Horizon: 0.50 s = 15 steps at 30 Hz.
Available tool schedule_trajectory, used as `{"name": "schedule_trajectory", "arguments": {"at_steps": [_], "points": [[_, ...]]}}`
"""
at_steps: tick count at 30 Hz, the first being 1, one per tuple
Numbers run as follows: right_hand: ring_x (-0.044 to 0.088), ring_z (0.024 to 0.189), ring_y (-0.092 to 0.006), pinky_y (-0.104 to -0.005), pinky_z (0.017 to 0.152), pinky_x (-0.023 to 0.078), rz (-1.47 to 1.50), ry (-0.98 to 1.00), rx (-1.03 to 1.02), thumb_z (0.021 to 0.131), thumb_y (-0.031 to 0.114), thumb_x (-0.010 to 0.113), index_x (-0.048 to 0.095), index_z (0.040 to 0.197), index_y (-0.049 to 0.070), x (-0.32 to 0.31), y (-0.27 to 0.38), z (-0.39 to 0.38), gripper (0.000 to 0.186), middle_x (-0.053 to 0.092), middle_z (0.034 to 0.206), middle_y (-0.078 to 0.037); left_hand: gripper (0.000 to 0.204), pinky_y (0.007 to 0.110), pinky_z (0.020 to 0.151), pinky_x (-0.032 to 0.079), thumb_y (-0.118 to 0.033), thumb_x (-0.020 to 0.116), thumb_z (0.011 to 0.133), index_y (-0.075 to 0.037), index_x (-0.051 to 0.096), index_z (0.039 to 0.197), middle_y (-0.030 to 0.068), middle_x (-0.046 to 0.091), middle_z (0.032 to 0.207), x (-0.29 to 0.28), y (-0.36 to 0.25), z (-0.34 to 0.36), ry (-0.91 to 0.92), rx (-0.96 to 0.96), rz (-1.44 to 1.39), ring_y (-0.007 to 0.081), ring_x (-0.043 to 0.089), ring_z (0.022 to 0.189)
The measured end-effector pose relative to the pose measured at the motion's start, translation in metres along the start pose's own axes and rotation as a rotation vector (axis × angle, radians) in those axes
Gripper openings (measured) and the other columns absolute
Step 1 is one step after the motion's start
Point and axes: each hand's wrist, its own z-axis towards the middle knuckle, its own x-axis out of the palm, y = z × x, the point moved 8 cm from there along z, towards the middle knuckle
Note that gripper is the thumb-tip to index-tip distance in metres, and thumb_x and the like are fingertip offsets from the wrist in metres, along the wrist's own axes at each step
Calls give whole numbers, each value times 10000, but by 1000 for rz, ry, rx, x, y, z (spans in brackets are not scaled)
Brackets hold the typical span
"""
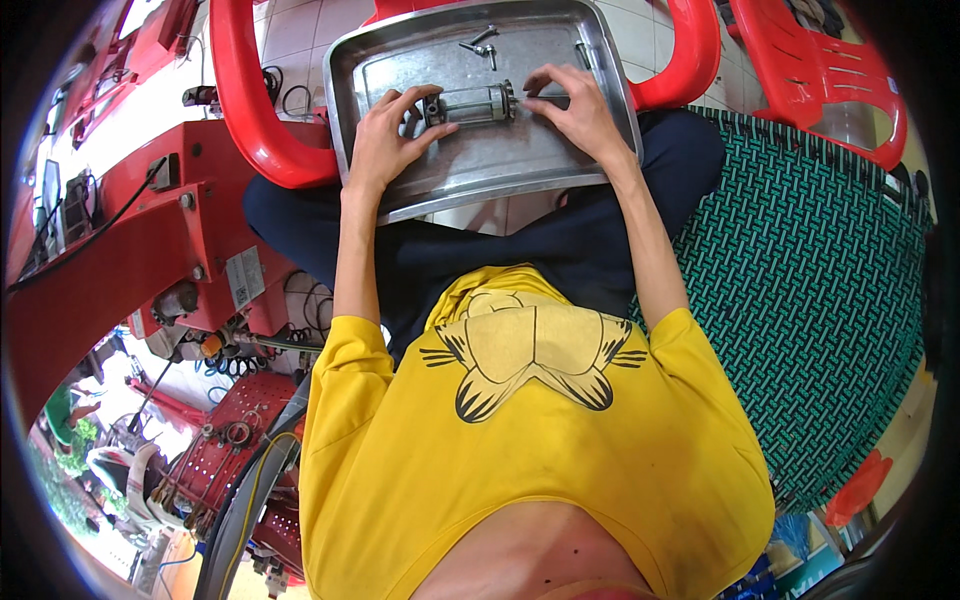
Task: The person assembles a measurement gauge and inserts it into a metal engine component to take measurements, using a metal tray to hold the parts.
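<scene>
A metal cylinder assembly [470, 105] with long tie rods and a block at each end lies across a shallow steel tray [500, 172]. Fingers and thumb of my left hand [388, 135] are closed round its left end. Beside its right end, my right hand [580, 112] is curved with thumb and forefinger apart; whether a fingertip touches the end piece is hard to see. Loose bolts [484, 44] lie in the tray beyond the cylinder, and another small slim metal part [583, 56] rests near the tray's far right corner.
The tray sits between my knees and a red plastic chair [240, 90]. Red machinery [190, 225] with cables stands close on my left. To my right is a green and black woven seat [800, 300], with another red chair [830, 80] behind it.
</scene>
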Motion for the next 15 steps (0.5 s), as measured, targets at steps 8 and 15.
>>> {"name": "schedule_trajectory", "arguments": {"at_steps": [8, 15], "points": [[675, 1022, -257, -390, 947, 461, -210, -34, -43, 925, 378, 809, 761, 1115, 89, 3, -4, -1, 349, 693, 1121, -41, 530, 373, 801, 581, -305, 930, 815, -146, 758, 1291, 99, 756, 1042, 1, 1, 0, 1, -4, -2, 212, 718, 881], [668, 1054, -284, -420, 944, 492, -37, -98, 24, 927, 404, 803, 777, 991, 50, -1, -8, -3, 360, 673, 1141, -68, 534, 371, 797, 581, -302, 932, 811, -144, 757, 1290, 95, 754, 1036, 1, 2, -1, -2, 4, -6, 205, 707, 860]]}}
